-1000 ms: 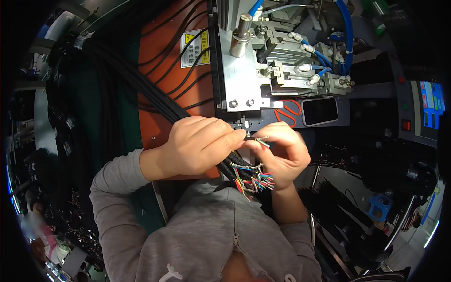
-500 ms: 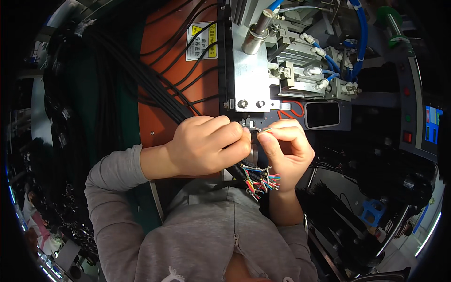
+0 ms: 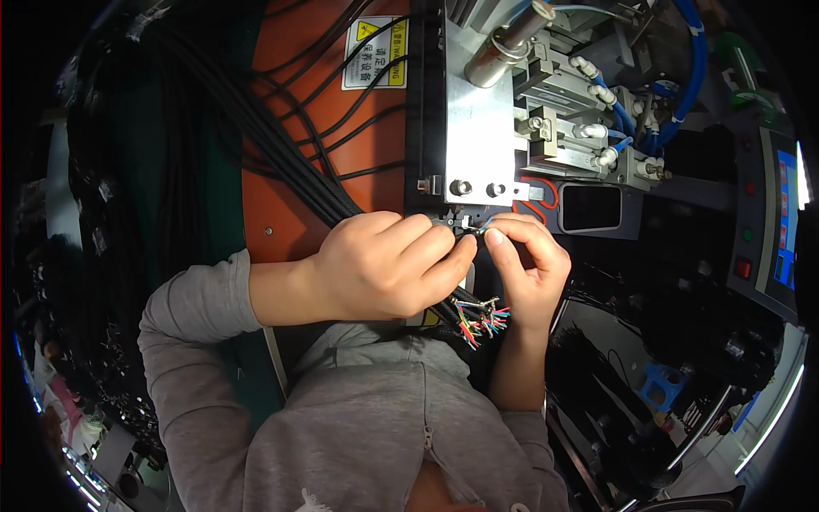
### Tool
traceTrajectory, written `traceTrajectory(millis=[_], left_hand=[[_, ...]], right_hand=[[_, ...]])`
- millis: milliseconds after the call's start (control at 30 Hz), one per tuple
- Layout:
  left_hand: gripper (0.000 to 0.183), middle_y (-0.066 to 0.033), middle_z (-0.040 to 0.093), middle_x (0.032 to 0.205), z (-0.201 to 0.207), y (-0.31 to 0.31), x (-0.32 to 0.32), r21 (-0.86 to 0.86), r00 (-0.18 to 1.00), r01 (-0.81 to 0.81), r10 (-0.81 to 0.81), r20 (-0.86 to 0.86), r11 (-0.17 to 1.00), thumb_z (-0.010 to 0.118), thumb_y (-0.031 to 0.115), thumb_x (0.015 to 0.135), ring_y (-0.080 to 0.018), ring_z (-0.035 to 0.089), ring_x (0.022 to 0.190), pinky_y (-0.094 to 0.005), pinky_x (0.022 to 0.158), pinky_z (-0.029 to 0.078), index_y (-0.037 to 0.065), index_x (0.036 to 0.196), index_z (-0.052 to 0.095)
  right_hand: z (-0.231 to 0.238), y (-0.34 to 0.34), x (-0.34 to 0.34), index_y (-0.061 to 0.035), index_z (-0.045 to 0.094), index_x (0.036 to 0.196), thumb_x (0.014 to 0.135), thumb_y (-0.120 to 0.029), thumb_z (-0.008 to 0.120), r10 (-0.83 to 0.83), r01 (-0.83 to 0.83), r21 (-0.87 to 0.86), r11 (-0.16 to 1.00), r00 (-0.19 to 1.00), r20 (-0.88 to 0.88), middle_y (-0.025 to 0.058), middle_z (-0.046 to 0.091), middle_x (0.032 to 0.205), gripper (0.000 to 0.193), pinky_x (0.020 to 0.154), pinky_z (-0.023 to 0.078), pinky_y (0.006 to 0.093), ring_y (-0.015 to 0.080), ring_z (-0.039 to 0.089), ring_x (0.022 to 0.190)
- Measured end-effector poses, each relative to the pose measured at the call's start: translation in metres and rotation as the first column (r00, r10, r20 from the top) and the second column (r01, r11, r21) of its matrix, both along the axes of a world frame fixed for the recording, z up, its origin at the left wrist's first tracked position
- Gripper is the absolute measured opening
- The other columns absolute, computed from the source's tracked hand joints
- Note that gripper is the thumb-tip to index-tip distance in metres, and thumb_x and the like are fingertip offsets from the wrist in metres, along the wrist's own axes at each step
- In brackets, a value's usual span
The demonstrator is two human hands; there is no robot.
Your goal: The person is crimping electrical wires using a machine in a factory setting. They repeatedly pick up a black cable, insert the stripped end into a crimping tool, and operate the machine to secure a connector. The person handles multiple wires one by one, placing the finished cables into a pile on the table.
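Observation:
A bundle of black sleeved cables (image 3: 286, 162) runs down from the upper left into my left hand (image 3: 392, 263), whose fingers are wrapped round it. Below that fist the bundle's stripped ends fan out as thin colored wires (image 3: 479, 324), red, blue, white and green among them. My right hand (image 3: 531, 266) is closed in a pinch of thumb and forefinger on a thin wire end. The fingertips of both hands nearly meet there, just beneath a small white part (image 3: 467, 223) at the foot of the machine's metal plate (image 3: 479, 128).
Pneumatic cylinders (image 3: 567, 149) with blue hoses stand right of the plate. A phone (image 3: 590, 207) lies beside an orange-red cord (image 3: 537, 198). An orange panel (image 3: 328, 154) carries a warning label (image 3: 375, 53). A control box (image 3: 772, 226) is at far right, a blue stool (image 3: 663, 386) lower right.
The view has shifted, so the machine sits slightly farther right and higher. My left forefinger now reaches farther right, and a bluish wire shows at my right fingertips.

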State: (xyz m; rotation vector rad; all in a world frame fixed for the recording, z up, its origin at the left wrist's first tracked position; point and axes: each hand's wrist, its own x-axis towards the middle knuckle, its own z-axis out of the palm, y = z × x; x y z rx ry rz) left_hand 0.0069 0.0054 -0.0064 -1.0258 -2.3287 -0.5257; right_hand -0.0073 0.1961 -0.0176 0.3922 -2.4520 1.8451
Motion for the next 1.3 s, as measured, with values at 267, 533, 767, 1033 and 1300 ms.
traceTrajectory(millis=[267, 533, 767, 1033, 1300], left_hand=[[0.029, 0.0029, 0.046, 0.065, 0.006, 0.002, 0.003, -0.209, 0.99, -0.075, 0.097, 0.099, 0.975, 0.06, 0.012, 0.067, -0.0081, 0.044, 0.054, -0.0212, 0.042, 0.032, 0.004, 0.093, 0.069], [0.026, 0.0027, 0.047, 0.066, 0.004, 0.006, 0.0, -0.143, 0.988, -0.091, 0.107, 0.108, 0.986, 0.063, 0.011, 0.067, -0.0076, 0.048, 0.054, -0.0211, 0.043, 0.033, 0.004, 0.091, 0.069], [0.017, -0.0008, 0.056, 0.072, 0.001, 0.0, -0.008, -0.07, 0.997, -0.038, 0.042, 0.06, 0.997, 0.065, 0.009, 0.069, -0.0099, 0.053, 0.055, -0.0228, 0.045, 0.04, 0.004, 0.085, 0.067], [0.017, 0.001, 0.057, 0.075, 0.007, 0.0, -0.007, -0.084, 0.987, -0.068, 0.079, 0.137, 0.994, 0.065, 0.009, 0.07, -0.0091, 0.054, 0.058, -0.0228, 0.048, 0.04, 0.005, 0.086, 0.067], [0.005, -0.0003, 0.048, 0.066, 0.015, 0.0, 0.01, -0.321, 0.971, -0.191, 0.227, 0.076, 0.927, 0.062, 0.008, 0.072, -0.0095, 0.05, 0.054, -0.022, 0.048, 0.036, 0.004, 0.075, 0.062]], right_hand=[[-0.002, -0.012, 0.002, -0.0005, 0.057, 0.07, 0.076, 0.0, 0.064, 0.006, 0.017, 0.248, 0.969, 0.996, -0.091, 0.0087, 0.054, 0.063, 0.009, 0.056, 0.041, 0.0319, 0.0212, 0.051, 0.059], [-0.017, -0.016, 0.002, 0.0012, 0.058, 0.073, 0.074, 0.003, 0.063, -0.088, 0.102, 0.115, 0.988, 0.989, -0.123, 0.0083, 0.056, 0.068, 0.006, 0.059, 0.043, 0.0287, 0.0193, 0.052, 0.063], [-0.03, -0.011, 0.001, -0.001, 0.057, 0.076, 0.084, -0.004, 0.057, -0.004, 0.142, -0.284, 0.948, 0.9, 0.436, -0.0054, 0.05, 0.066, 0.008, 0.054, 0.032, 0.018, 0.0011, 0.041, 0.061], [-0.011, -0.019, -0.004, 0.0014, 0.064, 0.082, 0.07, 0.003, 0.067, -0.03, 0.116, 0.203, 0.972, 0.922, -0.387, 0.0111, 0.064, 0.08, 0.012, 0.067, 0.048, 0.0285, 0.0193, 0.061, 0.073], [-0.017, -0.01, 0.001, 0.0005, 0.06, 0.078, 0.073, 0.006, 0.067, -0.162, 0.172, -0.136, 0.976, 0.983, 0.084, 0.0059, 0.062, 0.077, 0.01, 0.065, 0.046, 0.0237, 0.0087, 0.056, 0.07]])
